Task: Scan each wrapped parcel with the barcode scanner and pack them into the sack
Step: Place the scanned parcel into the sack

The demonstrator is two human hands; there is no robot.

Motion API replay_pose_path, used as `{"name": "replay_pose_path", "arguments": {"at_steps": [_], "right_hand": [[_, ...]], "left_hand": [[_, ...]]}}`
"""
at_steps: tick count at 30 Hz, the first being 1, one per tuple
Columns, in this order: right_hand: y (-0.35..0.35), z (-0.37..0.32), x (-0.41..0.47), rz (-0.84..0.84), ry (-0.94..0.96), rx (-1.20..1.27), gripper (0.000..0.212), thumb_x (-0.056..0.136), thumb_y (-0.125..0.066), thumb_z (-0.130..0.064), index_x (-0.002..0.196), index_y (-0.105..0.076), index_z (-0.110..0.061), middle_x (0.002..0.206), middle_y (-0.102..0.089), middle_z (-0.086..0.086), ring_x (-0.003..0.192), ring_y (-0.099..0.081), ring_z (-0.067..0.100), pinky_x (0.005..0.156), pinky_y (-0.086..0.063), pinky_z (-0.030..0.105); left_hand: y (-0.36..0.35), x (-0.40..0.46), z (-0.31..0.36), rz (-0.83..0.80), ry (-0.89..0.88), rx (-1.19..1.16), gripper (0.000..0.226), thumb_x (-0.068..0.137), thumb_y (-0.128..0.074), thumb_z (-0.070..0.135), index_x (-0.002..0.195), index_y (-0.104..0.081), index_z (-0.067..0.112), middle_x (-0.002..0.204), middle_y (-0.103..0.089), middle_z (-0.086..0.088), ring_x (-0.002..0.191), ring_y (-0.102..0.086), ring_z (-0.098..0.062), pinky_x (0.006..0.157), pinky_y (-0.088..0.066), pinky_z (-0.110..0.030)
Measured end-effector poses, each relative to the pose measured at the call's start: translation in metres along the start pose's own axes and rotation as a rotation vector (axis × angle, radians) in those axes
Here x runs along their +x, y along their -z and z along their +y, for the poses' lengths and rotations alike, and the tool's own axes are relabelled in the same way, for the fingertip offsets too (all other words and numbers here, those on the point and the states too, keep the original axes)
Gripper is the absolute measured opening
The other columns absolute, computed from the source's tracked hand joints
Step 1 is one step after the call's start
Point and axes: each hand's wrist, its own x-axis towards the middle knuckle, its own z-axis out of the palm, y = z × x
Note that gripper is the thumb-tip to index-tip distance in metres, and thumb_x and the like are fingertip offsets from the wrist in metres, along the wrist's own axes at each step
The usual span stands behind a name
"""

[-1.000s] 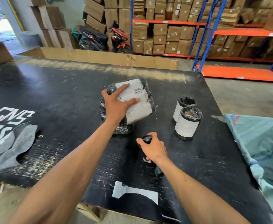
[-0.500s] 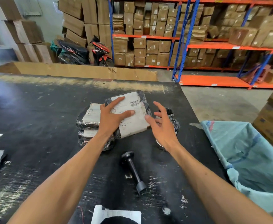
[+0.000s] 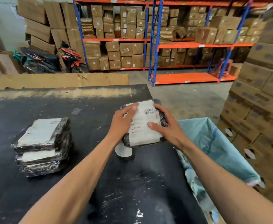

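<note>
A black-wrapped parcel (image 3: 143, 126) with a white label and barcode is held above the black table's right edge. My left hand (image 3: 122, 122) grips its left side and my right hand (image 3: 166, 128) grips its right side. Below it a round parcel (image 3: 124, 151) with a white label stands on the table, partly hidden. A stack of flat wrapped parcels (image 3: 42, 146) lies at the left. The light-blue sack (image 3: 213, 147) hangs open beside the table at the right. The barcode scanner is out of view.
The black table (image 3: 100, 183) has scuffed white marks. A stack of cardboard boxes (image 3: 260, 101) stands at the far right behind the sack. Blue-and-orange racks (image 3: 156, 44) with boxes and two motorbikes (image 3: 52, 60) fill the back. A cardboard sheet (image 3: 56, 80) lines the table's far edge.
My right hand let go of the scanner and took hold of the parcel. Both hands lifted the parcel off the stack and carried it right toward the sack. The view turned right.
</note>
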Motion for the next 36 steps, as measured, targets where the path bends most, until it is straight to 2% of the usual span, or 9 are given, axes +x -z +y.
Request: {"name": "replay_pose_path", "arguments": {"at_steps": [4,7,11,15,17,20,22,30,36], "right_hand": [[0.078,0.031,0.002,0.094,-0.089,0.059,0.073,0.083,-0.086,-0.014,0.145,-0.054,-0.036,0.129,-0.064,-0.017,0.102,-0.066,-0.009,0.079,-0.055,0.014],[0.131,0.063,0.001,0.189,-0.156,0.088,0.074,0.072,-0.084,-0.021,0.139,-0.059,-0.04,0.13,-0.068,-0.01,0.119,-0.066,0.012,0.095,-0.057,0.03],[0.186,0.105,-0.01,0.266,-0.259,0.035,0.066,0.088,-0.081,-0.006,0.145,-0.056,-0.03,0.128,-0.064,-0.012,0.108,-0.065,0.005,0.077,-0.056,0.011],[0.214,0.161,-0.014,0.25,-0.378,-0.024,0.063,0.087,-0.086,-0.014,0.139,-0.055,-0.03,0.121,-0.058,-0.019,0.101,-0.057,-0.007,0.068,-0.05,0.002],[0.216,0.193,-0.015,0.215,-0.449,-0.052,0.069,0.082,-0.09,-0.019,0.14,-0.056,-0.031,0.122,-0.06,-0.015,0.101,-0.058,-0.005,0.073,-0.049,0.004],[0.212,0.245,-0.016,0.174,-0.565,-0.07,0.076,0.074,-0.096,-0.026,0.139,-0.059,-0.038,0.134,-0.064,-0.007,0.115,-0.065,0.013,0.101,-0.055,0.032],[0.206,0.273,-0.015,0.126,-0.631,-0.066,0.074,0.071,-0.098,-0.027,0.133,-0.06,-0.043,0.134,-0.066,-0.006,0.118,-0.065,0.017,0.106,-0.054,0.04],[0.16,0.36,0.005,0.021,-0.74,-0.054,0.081,0.058,-0.098,-0.041,0.128,-0.06,-0.053,0.125,-0.071,-0.009,0.113,-0.069,0.019,0.104,-0.057,0.044],[0.127,0.393,0.026,0.046,-0.73,-0.006,0.078,0.07,-0.098,-0.026,0.136,-0.061,-0.041,0.128,-0.07,-0.004,0.114,-0.068,0.016,0.104,-0.056,0.036]], "left_hand": [[-0.081,0.026,-0.004,-0.173,-0.015,0.123,0.05,0.103,-0.052,0.048,0.151,-0.044,0.038,0.128,-0.063,0.008,0.1,-0.063,0.007,0.09,-0.046,-0.008],[-0.138,0.039,-0.017,-0.257,0.051,0.124,0.069,0.097,-0.044,0.069,0.157,-0.019,0.048,0.148,-0.039,0.003,0.132,-0.044,-0.009,0.118,-0.027,-0.031],[-0.194,0.034,-0.056,-0.263,0.101,0.221,0.077,0.094,-0.033,0.077,0.159,-0.025,0.037,0.15,-0.037,-0.002,0.14,-0.035,-0.012,0.122,-0.025,-0.039],[-0.217,0.031,-0.114,-0.297,0.189,0.528,0.092,0.089,-0.034,0.082,0.162,-0.017,0.029,0.16,-0.021,-0.003,0.149,-0.023,-0.027,0.124,-0.023,-0.049],[-0.22,0.03,-0.133,-0.314,0.161,0.695,0.085,0.097,-0.039,0.069,0.163,-0.013,0.023,0.165,-0.011,-0.008,0.152,-0.014,-0.031,0.126,-0.014,-0.046],[-0.221,0.035,-0.155,-0.365,0.134,0.824,0.082,0.101,-0.037,0.063,0.164,-0.007,0.021,0.171,0.006,-0.006,0.157,0.003,-0.029,0.127,-0.001,-0.042],[-0.222,0.039,-0.167,-0.383,0.069,0.92,0.078,0.104,-0.033,0.058,0.163,-0.004,0.017,0.17,0.01,-0.006,0.157,0.006,-0.023,0.127,0.005,-0.038],[-0.22,0.044,-0.179,-0.396,-0.041,1.048,0.079,0.1,-0.02,0.056,0.163,-0.004,0.011,0.17,0.007,-0.007,0.157,0.004,-0.016,0.128,0.002,-0.038],[-0.22,0.044,-0.184,-0.39,-0.071,1.053,0.079,0.1,-0.023,0.054,0.163,-0.005,0.01,0.171,0.005,-0.008,0.158,0.003,-0.016,0.128,0.001,-0.039]]}}
